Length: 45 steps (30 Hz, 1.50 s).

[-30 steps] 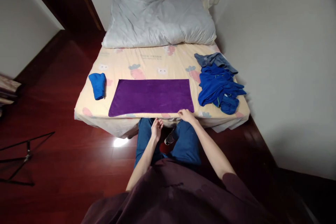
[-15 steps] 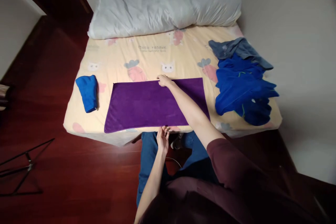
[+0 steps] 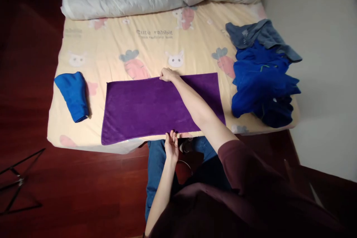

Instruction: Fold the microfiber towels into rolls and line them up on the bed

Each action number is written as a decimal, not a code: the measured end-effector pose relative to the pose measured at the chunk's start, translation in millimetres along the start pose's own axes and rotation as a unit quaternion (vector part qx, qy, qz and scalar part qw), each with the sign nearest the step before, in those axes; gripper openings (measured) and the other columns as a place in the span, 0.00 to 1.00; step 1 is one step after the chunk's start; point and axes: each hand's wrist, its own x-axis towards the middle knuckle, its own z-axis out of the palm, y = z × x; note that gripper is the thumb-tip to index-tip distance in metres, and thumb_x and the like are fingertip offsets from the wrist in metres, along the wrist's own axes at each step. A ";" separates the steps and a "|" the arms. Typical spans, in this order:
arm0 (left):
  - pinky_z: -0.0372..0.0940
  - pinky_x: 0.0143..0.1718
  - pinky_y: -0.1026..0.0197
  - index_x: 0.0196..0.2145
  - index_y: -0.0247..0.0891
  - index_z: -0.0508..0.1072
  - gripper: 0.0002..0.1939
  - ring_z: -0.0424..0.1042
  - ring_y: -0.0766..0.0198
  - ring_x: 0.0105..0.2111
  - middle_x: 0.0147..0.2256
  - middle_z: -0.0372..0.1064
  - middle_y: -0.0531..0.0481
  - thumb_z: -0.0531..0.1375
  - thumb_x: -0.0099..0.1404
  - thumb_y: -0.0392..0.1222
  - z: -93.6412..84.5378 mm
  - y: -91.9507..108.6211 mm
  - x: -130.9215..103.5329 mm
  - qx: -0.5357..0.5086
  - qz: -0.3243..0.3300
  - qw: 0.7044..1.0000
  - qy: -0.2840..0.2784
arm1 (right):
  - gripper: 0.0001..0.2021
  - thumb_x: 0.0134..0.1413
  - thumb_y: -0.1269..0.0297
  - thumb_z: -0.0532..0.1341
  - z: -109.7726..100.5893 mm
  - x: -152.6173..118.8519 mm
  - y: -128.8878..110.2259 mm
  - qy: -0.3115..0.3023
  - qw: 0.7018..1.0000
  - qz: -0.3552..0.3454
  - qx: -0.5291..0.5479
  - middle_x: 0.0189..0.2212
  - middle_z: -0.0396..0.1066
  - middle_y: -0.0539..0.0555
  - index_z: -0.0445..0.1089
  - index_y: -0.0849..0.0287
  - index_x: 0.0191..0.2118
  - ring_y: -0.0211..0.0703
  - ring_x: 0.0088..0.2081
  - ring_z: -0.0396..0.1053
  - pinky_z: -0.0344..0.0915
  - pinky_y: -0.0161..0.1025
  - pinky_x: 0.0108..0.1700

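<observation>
The purple towel (image 3: 139, 108) lies flat at the near edge of the bed (image 3: 100, 41), its long axis running left to right along that edge, crosswise to the left forearm (image 3: 160, 193). From where I stand, the two hands sit on opposite long sides, each about midway along: the right hand (image 3: 169, 74) at the far side, the left hand (image 3: 172, 150) at the near one. The right forearm (image 3: 192, 108) slants over the right part of the towel. The right hand's fingers bend down at the far edge; whether they pinch the fabric, I can't tell. The left hand is palm up, fingers loosely apart, tips at the near edge, with no grip that I can see. A folded blue cloth (image 3: 74, 95) lies off to the left, and a heap of blue clothes (image 3: 263, 76) to the right.
</observation>
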 end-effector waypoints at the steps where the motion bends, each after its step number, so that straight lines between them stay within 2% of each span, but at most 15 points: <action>1: 0.77 0.45 0.67 0.41 0.41 0.80 0.09 0.77 0.60 0.53 0.57 0.73 0.44 0.58 0.75 0.42 0.2 0.9 -0.4 0.003 -0.002 1.000 0.001 | 0.12 0.65 0.65 0.66 -1.9 -0.3 1.5 -0.005 1.000 0.001 0.019 0.43 0.78 0.62 0.76 0.71 0.47 0.49 0.49 0.76 0.71 0.47 0.56; 6: 0.76 0.48 0.67 0.39 0.40 0.80 0.09 0.76 0.59 0.54 0.54 0.75 0.41 0.59 0.74 0.39 2.1 2.2 -6.1 0.001 0.019 1.000 0.024 | 0.15 0.65 0.65 0.64 -7.9 5.1 6.8 0.011 0.995 -0.002 0.094 0.35 0.78 0.61 0.74 0.74 0.50 0.44 0.38 0.78 0.74 0.44 0.50; 9: 0.75 0.47 0.68 0.38 0.38 0.80 0.09 0.79 0.62 0.48 0.49 0.77 0.40 0.59 0.74 0.38 4.9 1.6 -11.9 -0.005 0.038 0.999 0.021 | 0.14 0.61 0.67 0.67 -9.1 8.0 6.6 0.044 0.993 -0.004 0.113 0.37 0.77 0.60 0.75 0.72 0.49 0.43 0.40 0.77 0.73 0.44 0.52; 13: 0.74 0.44 0.67 0.38 0.33 0.79 0.08 0.80 0.66 0.40 0.45 0.78 0.39 0.60 0.73 0.37 9.4 3.9 -24.8 0.000 0.081 0.997 0.014 | 0.09 0.54 0.72 0.68 -13.6 0.5 5.5 0.099 0.985 -0.022 0.142 0.41 0.76 0.57 0.77 0.64 0.43 0.45 0.47 0.74 0.69 0.44 0.56; 18: 0.73 0.39 0.64 0.36 0.30 0.79 0.10 0.80 0.64 0.36 0.38 0.79 0.40 0.68 0.66 0.42 9.7 23.2 -55.1 0.030 0.190 0.981 -0.029 | 0.08 0.50 0.67 0.68 -51.6 -26.2 2.0 0.158 0.955 -0.106 0.229 0.33 0.75 0.50 0.73 0.60 0.38 0.43 0.40 0.73 0.68 0.44 0.53; 22: 0.72 0.36 0.64 0.33 0.32 0.79 0.19 0.77 0.66 0.30 0.33 0.78 0.45 0.74 0.55 0.52 8.0 66.5 -89.2 0.070 0.301 0.949 -0.068 | 0.12 0.49 0.60 0.70 -102.9 -74.5 -6.1 0.200 0.906 -0.169 0.332 0.29 0.74 0.48 0.69 0.59 0.36 0.42 0.36 0.72 0.70 0.42 0.47; 24: 0.71 0.36 0.63 0.34 0.34 0.79 0.20 0.76 0.66 0.30 0.34 0.77 0.46 0.74 0.54 0.54 10.2 101.2 -108.6 0.109 0.368 0.918 -0.098 | 0.15 0.47 0.57 0.72 -127.4 -110.0 -9.1 0.226 0.881 -0.185 0.371 0.29 0.75 0.49 0.69 0.59 0.36 0.42 0.36 0.72 0.70 0.41 0.46; 26: 0.70 0.37 0.63 0.35 0.36 0.79 0.19 0.75 0.65 0.33 0.34 0.76 0.47 0.72 0.57 0.55 16.5 144.0 -128.9 0.171 0.440 0.873 -0.123 | 0.18 0.45 0.55 0.73 -147.7 -149.6 -10.1 0.253 0.860 -0.195 0.398 0.29 0.75 0.50 0.69 0.59 0.37 0.41 0.36 0.72 0.70 0.40 0.44; 30: 0.65 0.31 0.64 0.32 0.37 0.78 0.17 0.69 0.67 0.28 0.30 0.71 0.50 0.69 0.59 0.55 44.8 238.0 -169.1 0.291 0.562 0.764 -0.126 | 0.22 0.42 0.48 0.74 -173.6 -224.9 -8.6 0.312 0.822 -0.196 0.433 0.30 0.77 0.52 0.72 0.60 0.36 0.40 0.34 0.72 0.69 0.37 0.38; 32: 0.61 0.28 0.64 0.30 0.36 0.77 0.16 0.64 0.67 0.26 0.27 0.69 0.51 0.69 0.58 0.54 66.0 278.2 -188.1 0.326 0.594 0.728 -0.106 | 0.24 0.40 0.45 0.74 -180.4 -256.5 -8.3 0.337 0.800 -0.194 0.457 0.31 0.77 0.53 0.73 0.60 0.35 0.40 0.33 0.73 0.68 0.36 0.37; 34: 0.59 0.27 0.64 0.30 0.36 0.77 0.16 0.62 0.67 0.25 0.26 0.67 0.52 0.68 0.57 0.53 89.6 307.9 -206.4 0.347 0.615 0.702 -0.094 | 0.27 0.35 0.43 0.75 -184.6 -284.3 -8.6 0.345 0.780 -0.198 0.483 0.32 0.78 0.53 0.74 0.60 0.35 0.39 0.33 0.73 0.67 0.36 0.35; 37: 0.56 0.27 0.64 0.31 0.34 0.76 0.17 0.59 0.68 0.24 0.24 0.64 0.53 0.68 0.57 0.53 122.5 332.1 -231.5 0.350 0.636 0.681 -0.097 | 0.31 0.29 0.42 0.77 -187.9 -321.6 -7.5 0.338 0.768 -0.224 0.496 0.33 0.78 0.54 0.75 0.60 0.36 0.39 0.33 0.72 0.66 0.35 0.35; 40: 0.54 0.26 0.65 0.30 0.33 0.76 0.19 0.57 0.69 0.24 0.23 0.63 0.53 0.68 0.57 0.54 142.8 338.9 -252.8 0.362 0.643 0.666 -0.106 | 0.31 0.28 0.42 0.78 -188.5 -355.7 -1.9 0.343 0.781 -0.231 0.467 0.32 0.78 0.53 0.76 0.59 0.37 0.39 0.33 0.72 0.66 0.36 0.35; 42: 0.53 0.25 0.64 0.30 0.33 0.77 0.19 0.58 0.68 0.24 0.23 0.64 0.52 0.68 0.57 0.55 146.3 338.1 -264.6 0.380 0.649 0.648 -0.114 | 0.30 0.28 0.44 0.78 -186.3 -377.6 4.9 0.353 0.791 -0.216 0.451 0.31 0.77 0.53 0.76 0.59 0.37 0.40 0.33 0.72 0.66 0.36 0.35; 45: 0.54 0.25 0.64 0.31 0.33 0.77 0.20 0.59 0.67 0.24 0.23 0.64 0.51 0.67 0.58 0.56 138.0 332.1 -278.8 0.418 0.648 0.624 -0.129 | 0.29 0.29 0.46 0.79 -176.4 -410.0 18.4 0.350 0.793 -0.183 0.463 0.30 0.78 0.53 0.76 0.60 0.37 0.39 0.31 0.72 0.66 0.35 0.33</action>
